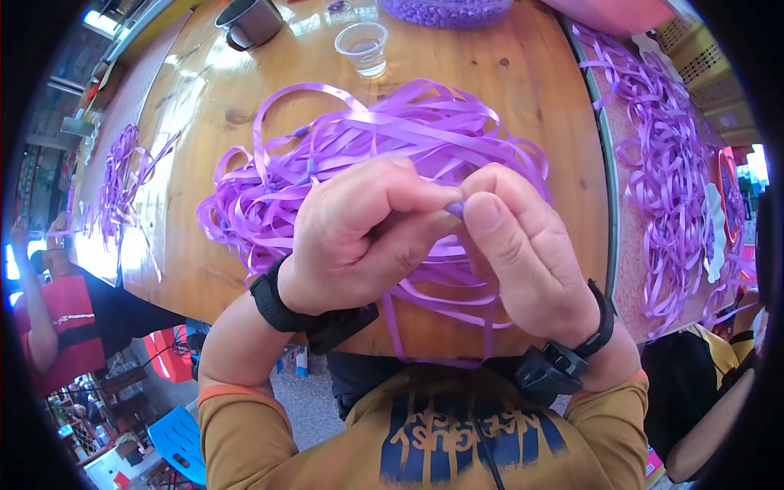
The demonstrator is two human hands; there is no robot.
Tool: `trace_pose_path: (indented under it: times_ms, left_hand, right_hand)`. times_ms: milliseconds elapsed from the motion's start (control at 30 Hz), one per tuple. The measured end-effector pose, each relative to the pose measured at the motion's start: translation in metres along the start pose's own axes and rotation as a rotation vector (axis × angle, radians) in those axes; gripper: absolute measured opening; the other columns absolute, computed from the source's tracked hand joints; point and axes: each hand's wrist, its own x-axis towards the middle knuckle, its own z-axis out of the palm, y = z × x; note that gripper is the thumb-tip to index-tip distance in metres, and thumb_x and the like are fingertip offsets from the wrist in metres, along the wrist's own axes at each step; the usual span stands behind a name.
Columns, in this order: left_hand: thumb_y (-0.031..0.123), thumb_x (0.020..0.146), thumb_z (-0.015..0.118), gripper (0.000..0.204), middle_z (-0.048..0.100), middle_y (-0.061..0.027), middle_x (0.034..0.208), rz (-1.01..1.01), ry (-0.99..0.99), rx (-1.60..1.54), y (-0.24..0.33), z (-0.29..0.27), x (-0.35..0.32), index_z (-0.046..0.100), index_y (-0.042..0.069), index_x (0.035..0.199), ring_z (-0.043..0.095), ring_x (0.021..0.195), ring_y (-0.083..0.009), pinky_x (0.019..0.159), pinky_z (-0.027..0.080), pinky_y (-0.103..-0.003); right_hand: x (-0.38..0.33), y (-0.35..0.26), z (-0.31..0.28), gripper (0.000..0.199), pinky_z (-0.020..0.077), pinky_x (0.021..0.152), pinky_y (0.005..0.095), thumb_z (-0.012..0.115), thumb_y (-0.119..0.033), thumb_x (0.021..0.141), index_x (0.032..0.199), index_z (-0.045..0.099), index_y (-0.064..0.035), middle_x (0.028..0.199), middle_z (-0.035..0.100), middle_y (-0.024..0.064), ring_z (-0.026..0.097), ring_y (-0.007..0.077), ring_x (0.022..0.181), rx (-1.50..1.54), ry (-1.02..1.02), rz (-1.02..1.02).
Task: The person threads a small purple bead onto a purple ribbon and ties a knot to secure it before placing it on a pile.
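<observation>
My left hand [363, 233] and my right hand [523, 245] meet above a large heap of shiny purple ribbon [327, 147] on the wooden table. Both are closed, fingertips pinched together around a small darker purple piece [455, 210], of which only a bit shows between them. Its exact kind is hidden by the fingers. A loop of ribbon [433, 359] hangs below the hands, over the near table edge. Several small darker purple pieces [309, 167] sit on ribbons in the heap.
At the far side stand a clear plastic cup [362, 47], a metal mug [249, 23] and a tub of small purple pieces [447, 11]. More ribbon [665, 180] covers the right-hand table; a smaller bunch [122, 184] lies left. Other people sit on both sides, one in a red vest [69, 331].
</observation>
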Motion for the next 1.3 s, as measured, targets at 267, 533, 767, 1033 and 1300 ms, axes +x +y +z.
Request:
trace_pose_path:
  times_ms: [267,533,767,1033,1300]
  left_hand:
    - [0.0,0.069,0.067,0.018,0.053,-0.0064,0.063,0.055,0.005,0.055,0.009,0.003,-0.005,0.06,0.003,0.085,0.052,0.052,-0.0214,0.046,0.041,-0.028]
    - [-0.001,0.067,0.067,0.02,0.051,-0.0072,0.061,0.222,-0.087,0.185,0.012,-0.008,-0.006,0.058,0.004,0.084,0.051,0.05,-0.0214,0.043,0.039,-0.029]
    - [0.002,0.064,0.07,0.021,0.053,-0.0072,0.067,0.187,-0.105,0.228,0.003,-0.008,0.001,0.058,0.003,0.082,0.052,0.058,-0.0205,0.051,0.04,-0.029]
    - [-0.007,0.068,0.058,0.026,0.058,-0.0061,0.074,-0.073,-0.057,-0.178,-0.003,-0.004,-0.002,0.058,-0.001,0.093,0.055,0.06,-0.0104,0.053,0.042,-0.022]
    - [-0.009,0.073,0.054,0.023,0.058,-0.0042,0.087,-0.23,-0.054,-0.398,-0.002,-0.002,-0.001,0.057,-0.002,0.095,0.055,0.077,-0.0076,0.067,0.044,-0.02]
  right_hand:
    - [-0.004,0.004,0.005,0.019,0.0373,0.055,0.0245,0.046,-0.016,0.092,0.084,0.053,-0.0001,0.066,0.042,0.0039,0.043,0.0109,0.06,-0.229,0.043,-0.342]
    - [-0.008,-0.003,0.006,0.028,0.0307,0.054,0.0194,0.045,-0.029,0.092,0.08,0.052,-0.0047,0.068,0.045,-0.0027,0.039,0.0051,0.06,0.063,-0.074,-0.036]
    - [0.001,0.003,-0.001,0.033,0.0275,0.046,0.0173,0.037,-0.032,0.094,0.087,0.053,-0.0042,0.06,0.044,-0.0025,0.037,0.0036,0.051,0.136,-0.048,0.22]
    - [0.002,-0.005,-0.003,0.034,0.0292,0.049,0.0178,0.039,-0.031,0.091,0.095,0.053,-0.0008,0.066,0.049,-0.0001,0.04,0.0048,0.056,0.132,0.024,0.17]
    - [0.003,-0.006,-0.007,0.028,0.0334,0.057,0.0166,0.042,-0.028,0.09,0.095,0.051,-0.0022,0.076,0.051,-0.0011,0.044,0.0035,0.064,0.274,-0.033,0.21]
